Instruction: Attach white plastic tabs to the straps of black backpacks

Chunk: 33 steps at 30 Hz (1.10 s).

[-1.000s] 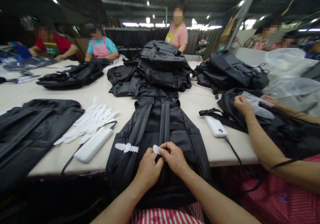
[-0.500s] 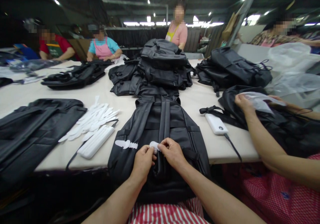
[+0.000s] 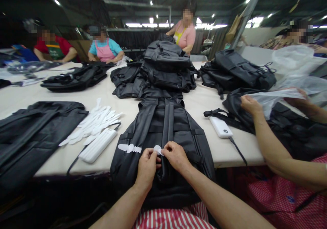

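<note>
A black backpack [image 3: 153, 127] lies in front of me with its two shoulder straps upward and its lower end over the table edge. Over the lower end of the straps, my left hand [image 3: 148, 162] and my right hand [image 3: 176, 156] meet, both with closed fingers. Between them they pinch a small white strip with a rounded end [image 3: 157, 148]; the fingers hide part of it. A second white strip [image 3: 129, 148], with a notched end, lies across the backpack's left side. A pile of similar white strips [image 3: 98, 120] is on the table to the left.
White power banks with cables lie on both sides, one left [image 3: 98, 145] and one right [image 3: 220, 127]. Stacked black backpacks [image 3: 166, 65] stand ahead. Another black bag [image 3: 38, 123] lies left. At right, a co-worker's hands [image 3: 251, 104] hold a translucent plastic bag [image 3: 270, 99].
My hands stay almost in place, with the white strip turned slightly between my fingers. The co-worker at right has stretched the plastic bag wider. The person at the back has shifted to the right.
</note>
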{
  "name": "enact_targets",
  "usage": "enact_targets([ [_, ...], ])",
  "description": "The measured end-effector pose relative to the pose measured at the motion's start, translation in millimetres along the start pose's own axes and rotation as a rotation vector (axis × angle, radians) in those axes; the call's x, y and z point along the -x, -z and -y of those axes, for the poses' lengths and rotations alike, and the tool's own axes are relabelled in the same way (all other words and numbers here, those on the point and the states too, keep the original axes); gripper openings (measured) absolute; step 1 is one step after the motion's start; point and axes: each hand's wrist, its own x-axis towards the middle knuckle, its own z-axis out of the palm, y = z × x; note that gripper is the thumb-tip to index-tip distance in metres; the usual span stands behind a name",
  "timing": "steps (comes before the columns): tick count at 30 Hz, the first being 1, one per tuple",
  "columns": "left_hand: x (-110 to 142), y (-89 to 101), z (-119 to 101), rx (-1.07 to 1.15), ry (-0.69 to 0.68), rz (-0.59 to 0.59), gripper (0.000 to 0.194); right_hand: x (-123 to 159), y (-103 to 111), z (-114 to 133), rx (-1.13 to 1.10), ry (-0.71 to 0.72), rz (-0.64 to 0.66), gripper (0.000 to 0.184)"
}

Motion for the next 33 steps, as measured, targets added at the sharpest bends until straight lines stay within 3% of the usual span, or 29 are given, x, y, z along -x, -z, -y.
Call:
enact_targets([
  [9,5,1.9,4,-0.052,-0.127,-0.01,0.027,-1,-2,-3,-0.041,0.01,0.008,0.012],
  [16,6,7.6,9,-0.229,-0.296,0.039,0.024,2,1,-1,-0.022,0.074,0.036,0.013],
  [19,3,6.8,6,-0.189,-0.213,0.042,0.03,2,3,2,0.012,0.095,0.066,0.017],
  [23,-2,2.7,0,-0.052,-0.045,-0.042,0.033,3,4,1,0.026,0.119,0.071,0.017],
  [26,-3,1.3,-4,-0.019,0.031,0.004,0.034,4,3,-2,-0.003,0.123,0.069,0.017],
  [32,0,0.1,-5,-0.021,0.01,0.027,0.029,9,4,-5,-0.04,0.02,-0.016,0.006],
  [33,1,-0.5,-5,-0.03,-0.005,0.022,0.029,10,5,-4,-0.032,0.033,-0.019,0.011],
])
